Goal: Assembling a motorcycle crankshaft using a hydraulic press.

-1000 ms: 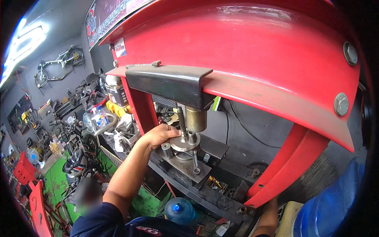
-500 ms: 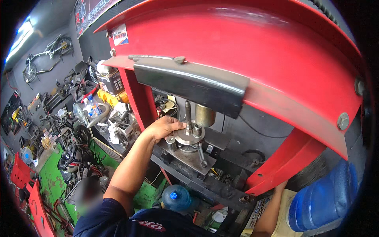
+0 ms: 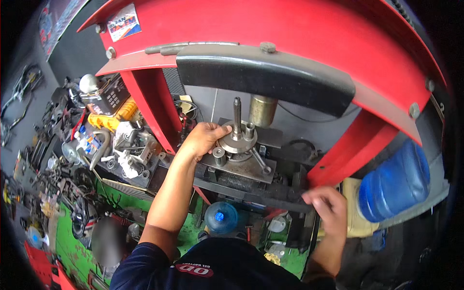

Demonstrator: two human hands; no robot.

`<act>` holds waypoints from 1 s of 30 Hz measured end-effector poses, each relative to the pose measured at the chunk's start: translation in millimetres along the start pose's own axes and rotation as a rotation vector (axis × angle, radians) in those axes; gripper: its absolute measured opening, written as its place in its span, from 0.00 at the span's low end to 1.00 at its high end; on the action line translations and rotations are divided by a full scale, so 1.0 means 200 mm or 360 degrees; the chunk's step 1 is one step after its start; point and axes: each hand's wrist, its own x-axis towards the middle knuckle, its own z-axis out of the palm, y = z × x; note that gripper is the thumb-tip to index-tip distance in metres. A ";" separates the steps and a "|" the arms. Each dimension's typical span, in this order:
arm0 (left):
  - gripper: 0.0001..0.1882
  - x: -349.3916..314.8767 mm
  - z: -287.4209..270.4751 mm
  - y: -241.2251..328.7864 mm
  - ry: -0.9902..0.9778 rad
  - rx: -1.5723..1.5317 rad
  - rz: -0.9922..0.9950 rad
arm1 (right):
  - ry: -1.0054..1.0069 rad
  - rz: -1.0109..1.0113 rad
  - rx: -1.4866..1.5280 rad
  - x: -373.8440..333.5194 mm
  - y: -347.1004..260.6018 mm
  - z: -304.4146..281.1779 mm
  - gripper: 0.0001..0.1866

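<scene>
My left hand (image 3: pixel 203 138) grips the rim of a round metal crank part with an upright shaft (image 3: pixel 237 137). The part rests on a grey steel plate (image 3: pixel 241 166) on the bed of a red shop press (image 3: pixel 270 29). A brass-coloured ram (image 3: pixel 263 111) hangs from the black crossbeam just behind the shaft, not touching it. My right hand (image 3: pixel 326 205) is lower right, fingers curled on the dark end of the press bed bar (image 3: pixel 290 195).
A cluttered workbench (image 3: pixel 111 140) with engine parts, a yellow spring and tools lies to the left. A blue water jug (image 3: pixel 394 181) sits at the right, a smaller blue bottle (image 3: pixel 221 217) below the press. The floor is green.
The view has tipped down and closer. My right hand has come into view on the press bed bar. The shaft now stands beside the ram rather than under it.
</scene>
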 end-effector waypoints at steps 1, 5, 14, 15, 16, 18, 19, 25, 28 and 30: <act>0.18 0.00 0.01 0.01 0.0040 0.0042 -0.0019 | -0.0053 -0.0016 0.0017 0.08 -0.01 0.09 0.10; 0.20 -0.01 0.01 0.03 0.0032 0.0083 0.0000 | -0.0007 -0.0051 -0.0434 0.46 0.11 0.33 0.17; 0.21 0.02 0.00 0.00 -0.0045 -0.0030 0.0032 | -0.0122 0.0452 -0.0328 0.80 0.39 0.54 0.16; 0.21 0.02 -0.01 0.00 -0.0047 -0.0024 0.0034 | -0.0106 0.0484 -0.0299 0.81 0.39 0.55 0.15; 0.21 0.02 -0.01 -0.01 -0.0059 -0.0029 0.0039 | -0.0079 0.0533 -0.0282 0.81 0.39 0.55 0.15; 0.21 0.03 -0.01 -0.01 -0.0072 -0.0035 0.0055 | -0.0066 0.0555 -0.0104 0.81 0.39 0.56 0.15; 0.21 0.03 -0.01 -0.01 -0.0054 -0.0016 0.0053 | -0.0073 0.0582 0.0066 0.81 0.38 0.57 0.15; 0.21 0.04 -0.01 -0.02 -0.0064 -0.0036 0.0038 | -0.0045 0.0642 0.0449 0.80 0.36 0.58 0.16; 0.21 0.04 -0.01 -0.01 -0.0069 -0.0059 0.0034 | 0.0021 0.0636 0.0263 0.80 0.36 0.59 0.16; 0.21 0.04 0.00 -0.01 -0.0074 -0.0074 0.0033 | 0.0024 0.0637 0.0218 0.80 0.37 0.60 0.17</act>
